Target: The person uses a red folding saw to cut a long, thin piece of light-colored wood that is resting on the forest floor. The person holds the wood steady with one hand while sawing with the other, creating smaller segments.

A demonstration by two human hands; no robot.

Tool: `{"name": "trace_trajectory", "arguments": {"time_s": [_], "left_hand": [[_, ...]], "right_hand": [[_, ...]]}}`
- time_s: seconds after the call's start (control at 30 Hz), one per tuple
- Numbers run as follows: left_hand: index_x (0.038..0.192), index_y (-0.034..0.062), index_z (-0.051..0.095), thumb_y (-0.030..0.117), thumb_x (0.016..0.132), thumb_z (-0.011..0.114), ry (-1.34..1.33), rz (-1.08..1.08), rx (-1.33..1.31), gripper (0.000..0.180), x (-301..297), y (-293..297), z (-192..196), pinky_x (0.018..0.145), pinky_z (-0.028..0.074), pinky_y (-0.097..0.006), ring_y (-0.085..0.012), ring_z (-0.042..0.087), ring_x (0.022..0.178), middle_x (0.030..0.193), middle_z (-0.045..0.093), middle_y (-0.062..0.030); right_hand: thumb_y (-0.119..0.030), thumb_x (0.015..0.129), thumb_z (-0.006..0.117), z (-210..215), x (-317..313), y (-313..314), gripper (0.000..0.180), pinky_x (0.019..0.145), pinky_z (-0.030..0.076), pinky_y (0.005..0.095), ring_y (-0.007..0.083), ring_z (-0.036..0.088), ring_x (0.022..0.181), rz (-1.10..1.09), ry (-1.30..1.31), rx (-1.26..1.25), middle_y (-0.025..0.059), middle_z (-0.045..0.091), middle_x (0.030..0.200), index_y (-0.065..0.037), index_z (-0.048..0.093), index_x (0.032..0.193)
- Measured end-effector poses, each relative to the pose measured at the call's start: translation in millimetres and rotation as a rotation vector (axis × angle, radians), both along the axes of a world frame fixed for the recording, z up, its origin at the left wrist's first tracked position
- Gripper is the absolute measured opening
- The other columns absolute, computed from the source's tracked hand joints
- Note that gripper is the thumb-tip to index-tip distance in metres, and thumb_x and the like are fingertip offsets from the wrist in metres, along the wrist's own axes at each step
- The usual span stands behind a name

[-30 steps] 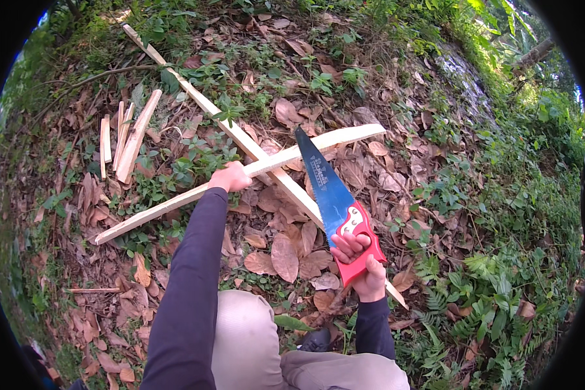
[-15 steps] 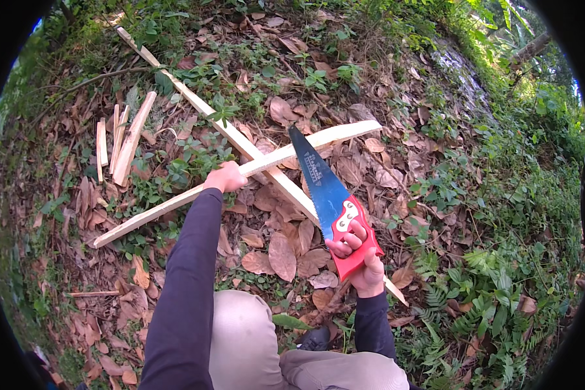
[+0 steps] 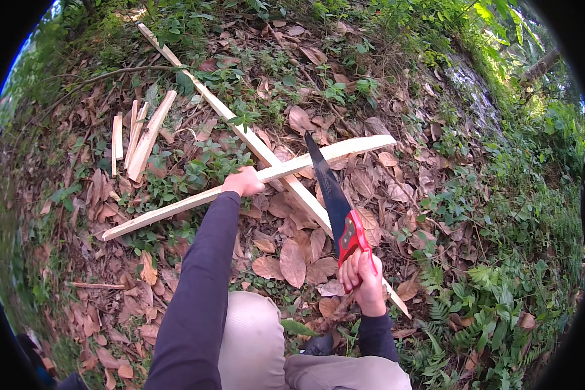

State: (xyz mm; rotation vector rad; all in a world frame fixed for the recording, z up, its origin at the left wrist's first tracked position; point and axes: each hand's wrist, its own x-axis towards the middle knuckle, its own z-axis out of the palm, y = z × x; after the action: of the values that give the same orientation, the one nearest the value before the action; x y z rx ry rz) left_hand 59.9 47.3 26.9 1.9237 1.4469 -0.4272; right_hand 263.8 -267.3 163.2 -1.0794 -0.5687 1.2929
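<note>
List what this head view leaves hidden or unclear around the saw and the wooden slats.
- Saw handle: mostly covered by the right hand.
- Held slat: the part under the left hand is hidden.
- Long crossing slat: its middle passes under the held slat and the blade.
- Saw teeth: too small to tell.
- Short cut pieces: partly hidden by leaves, count unsure.

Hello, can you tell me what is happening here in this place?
A person stands on leaf-covered ground and saws wood. The left hand grips a long pale wooden slat, which lies across a second long pale slat. The right hand holds a hand saw with a red handle and a dark blade, whose blade tip meets the gripped slat. A small pile of short cut wood pieces lies to the left.
</note>
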Motion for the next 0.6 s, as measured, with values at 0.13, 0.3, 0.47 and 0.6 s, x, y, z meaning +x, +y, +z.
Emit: {"name": "trace_trajectory", "arguments": {"time_s": [0.13,0.3,0.47,0.6], "left_hand": [[0.125,-0.0014,0.065,0.035,0.077,0.065,-0.01,-0.016,0.018,0.06,-0.8,0.6,-3.2,0.102,0.051,-0.044,-0.0374,0.065,0.117,0.131,0.063,-0.0259],[0.126,-0.0018,0.065,0.035,0.078,0.065,-0.005,-0.024,0.002,0.06,2.9,0.6,0.1,0.102,0.051,-0.044,-0.0375,0.065,0.118,0.131,0.063,-0.0256],[0.126,-0.0018,0.065,0.034,0.079,0.066,-0.01,-0.005,0.004,0.059,-1.5,3.7,-8.6,0.102,0.051,-0.044,-0.038,0.065,0.118,0.131,0.063,-0.0253],[0.125,-0.0014,0.066,0.035,0.079,0.065,-0.002,-0.022,-0.038,0.058,-4.7,11.7,-14.6,0.102,0.051,-0.044,-0.0383,0.065,0.118,0.13,0.064,-0.0257]], "right_hand": [[-0.019,0.104,0.059,-19.8,-31.2,-14.9,0.031,0.042,0.034,0.0255,0.0076,0.041,0.042,-0.362,-0.293,-0.213,-0.0022,0.045,0.053,-0.005,0.052,0.077],[-0.01,0.098,0.064,-44.6,-27.0,-30.0,0.017,0.043,0.032,0.0238,0.0043,0.043,0.046,-0.329,-0.288,-0.228,-0.0043,0.049,0.057,-0.001,0.063,0.084],[-0.008,0.088,0.07,-32.8,-16.1,-21.4,0.021,0.045,0.03,0.0276,0.0044,0.04,0.046,-0.233,-0.696,-0.192,-0.0046,0.046,0.053,-0.002,0.06,0.071],[-0.006,0.084,0.069,-37.6,-9.4,-5.4,0.022,0.044,0.029,0.0301,0.0064,0.038,0.043,-0.137,-0.864,-0.134,-0.0005,0.041,0.048,-0.001,0.056,0.067]]}}
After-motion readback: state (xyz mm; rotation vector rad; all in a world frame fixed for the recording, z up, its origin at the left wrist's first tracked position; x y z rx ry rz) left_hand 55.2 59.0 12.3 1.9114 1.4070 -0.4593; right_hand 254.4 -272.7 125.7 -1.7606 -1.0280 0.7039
